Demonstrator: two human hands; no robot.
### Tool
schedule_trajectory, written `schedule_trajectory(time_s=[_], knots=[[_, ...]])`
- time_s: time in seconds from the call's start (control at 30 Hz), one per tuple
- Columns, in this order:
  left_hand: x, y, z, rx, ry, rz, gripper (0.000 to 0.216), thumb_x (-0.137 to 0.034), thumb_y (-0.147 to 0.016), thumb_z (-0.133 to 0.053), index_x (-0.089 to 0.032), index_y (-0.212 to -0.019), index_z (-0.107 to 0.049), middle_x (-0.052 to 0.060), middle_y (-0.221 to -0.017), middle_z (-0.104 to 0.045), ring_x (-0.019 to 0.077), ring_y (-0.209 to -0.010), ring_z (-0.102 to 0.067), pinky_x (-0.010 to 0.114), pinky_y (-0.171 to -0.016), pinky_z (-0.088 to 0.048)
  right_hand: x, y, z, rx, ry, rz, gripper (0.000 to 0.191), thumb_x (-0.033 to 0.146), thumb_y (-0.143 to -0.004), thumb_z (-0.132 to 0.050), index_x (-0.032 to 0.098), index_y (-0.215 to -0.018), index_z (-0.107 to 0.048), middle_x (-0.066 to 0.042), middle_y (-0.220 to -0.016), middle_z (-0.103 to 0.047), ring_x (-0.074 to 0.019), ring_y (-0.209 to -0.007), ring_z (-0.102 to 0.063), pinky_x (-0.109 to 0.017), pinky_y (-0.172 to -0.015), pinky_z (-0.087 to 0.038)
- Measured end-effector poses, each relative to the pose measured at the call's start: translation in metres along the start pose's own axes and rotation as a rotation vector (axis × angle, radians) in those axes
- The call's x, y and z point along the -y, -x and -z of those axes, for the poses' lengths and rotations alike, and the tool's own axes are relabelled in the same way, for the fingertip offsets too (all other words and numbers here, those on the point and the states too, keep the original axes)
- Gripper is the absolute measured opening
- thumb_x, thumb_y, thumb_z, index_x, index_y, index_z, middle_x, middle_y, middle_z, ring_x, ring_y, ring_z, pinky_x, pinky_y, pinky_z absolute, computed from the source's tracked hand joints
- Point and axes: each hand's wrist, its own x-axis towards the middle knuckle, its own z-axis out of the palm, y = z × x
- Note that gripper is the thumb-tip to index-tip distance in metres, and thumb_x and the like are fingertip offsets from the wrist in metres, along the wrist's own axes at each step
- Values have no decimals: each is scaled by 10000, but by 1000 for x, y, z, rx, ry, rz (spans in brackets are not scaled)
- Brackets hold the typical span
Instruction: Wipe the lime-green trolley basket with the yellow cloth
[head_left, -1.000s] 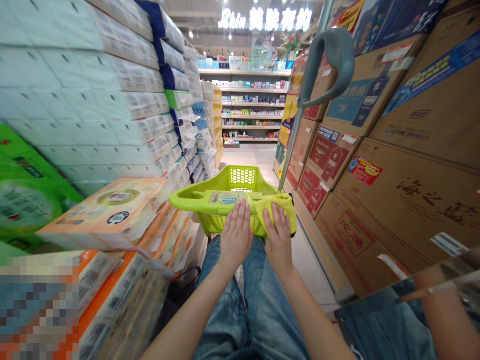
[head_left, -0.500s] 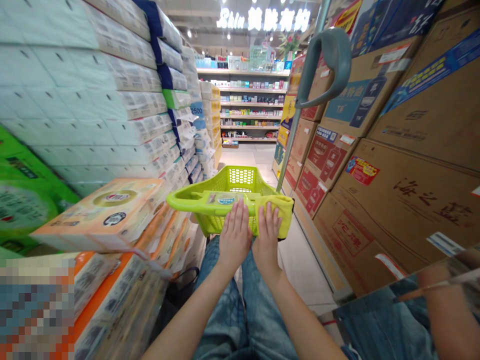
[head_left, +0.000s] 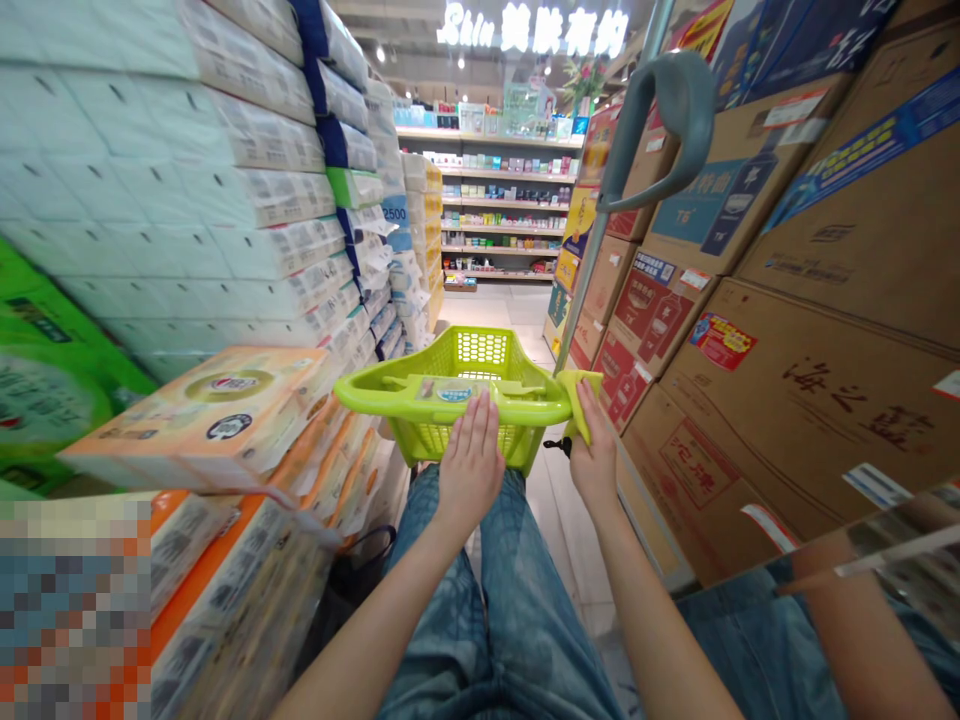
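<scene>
Head view: the left grip (head_left: pixel 472 455) lies flat, unclamped, on a lime-green plastic basket (head_left: pixel 405 405). Against the right grip (head_left: pixel 595 447), a floppy yellow cloth (head_left: pixel 575 394) touches the basket's rounded end; I can't tell if those fingers pinch it. Slow, firm rubs should work best.

Basket (head_left: pixel 517 412) dead centre, and we're right between stacked packs (head_left: pixel 262 140) and cartons (head_left: pixel 810 380)!
Packs run down our left, cartons line our right, and straight ahead, beyond the basket, we've got the shelves (head_left: pixel 510 205); our left hand (head_left: pixel 471 460) is on the basket's near rim, our right hand (head_left: pixel 595 450) at its right end with the cloth (head_left: pixel 574 395), while the handle (head_left: pixel 694 120) sits above on a pole (head_left: pixel 591 265), before the cartons.
</scene>
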Motion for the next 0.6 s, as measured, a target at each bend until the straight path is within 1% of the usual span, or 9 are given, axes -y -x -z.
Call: schedule_trajectory(time_s=[0.07, 0.13, 0.2, 0.27, 0.37, 0.43, 0.5, 0.57, 0.6], knots=[[-1, 0, 0, -7, 3, 7, 757, -154, -904, -439, -57, -1569, -89, 162, -1616, -229, 251, -1522, -148, 429, -1226, -231, 8, 2, -5, -17, 19, -29, 853, -19, -749, -328, 265, -1552, -284, -14, -1623, -294, -176, -1503, -255, -478, -1239, -237], [-2, 1, 0, -21, 2, 9, 748, -147, -903, -433, -52, -1567, -104, 169, -1614, -232, 253, -1521, -147, 429, -1226, -231, 21, 11, -16, -27, 85, -24, 849, -21, -768, -308, 260, -1566, -236, -16, -1648, -219, -197, -1533, -136, -533, -1238, -206], [-2, 1, 0, -33, -2, 7, 750, -142, -900, -432, -50, -1567, -102, 177, -1613, -234, 257, -1520, -152, 433, -1222, -241, 37, 22, -30, -8, 172, 13, 827, -17, -803, -295, 262, -1576, -193, -23, -1661, -166, -223, -1543, -27, -601, -1227, -163], [-1, 1, 1, -35, -1, -2, 767, -145, -894, -444, -50, -1567, -88, 182, -1613, -233, 262, -1519, -156, 440, -1216, -257, 50, 30, -44, 44, 254, 61, 781, 7, -854, -311, 264, -1579, -172, -45, -1658, -178, -237, -1542, 20, -643, -1213, -127], [3, 1, 0, -12, 11, -16, 799, -161, -883, -479, -58, -1569, -83, 183, -1616, -222, 268, -1520, -153, 449, -1213, -266, 61, 36, -55, 140, 324, 110, 723, 46, -904, -344, 257, -1577, -184, -66, -1639, -244, -229, -1542, 29, -642, -1213, -102], [5, 2, 0, -4, 13, -21, 794, -174, -887, -480, -68, -1571, -92, 175, -1618, -222, 265, -1520, -155, 446, -1218, -256, 60, 37, -52, 193, 332, 141, 709, 47, -911, -344, 256, -1574, -201, -63, -1623, -289, -213, -1543, -9, -611, -1225, -113], [7, 2, -1, -9, 4, -24, 773, -172, -899, -457, -73, -1572, -90, 164, -1618, -230, 256, -1520, -160, 439, -1221, -246, 52, 36, -42, 211, 321, 188, 723, 24, -900, -328, 269, -1571, -210, -53, -1607, -331, -197, -1541, -66, -584, -1232, -138], [7, 2, -2, -10, -4, -28, 764, -161, -907, -436, -72, -1572, -73, 155, -1618, -232, 248, -1522, -158, 431, -1222, -242, 38, 32, -29, 181, 288, 208, 767, -15, -865, -303, 281, -1567, -220, -44, -1608, -328, -197, -1538, -96, -583, -1230, -163], [6, 2, -2, -7, -3, -29, 765, -158, -907, -434, -71, -1572, -64, 151, -1619, -230, 246, -1522, -154, 428, -1222, -240, 31, 29, -22, 148, 261, 194, 793, -31, -839, -295, 281, -1565, -227, -40, -1617, -308, -202, -1538, -97, -588, -1228, -173]])
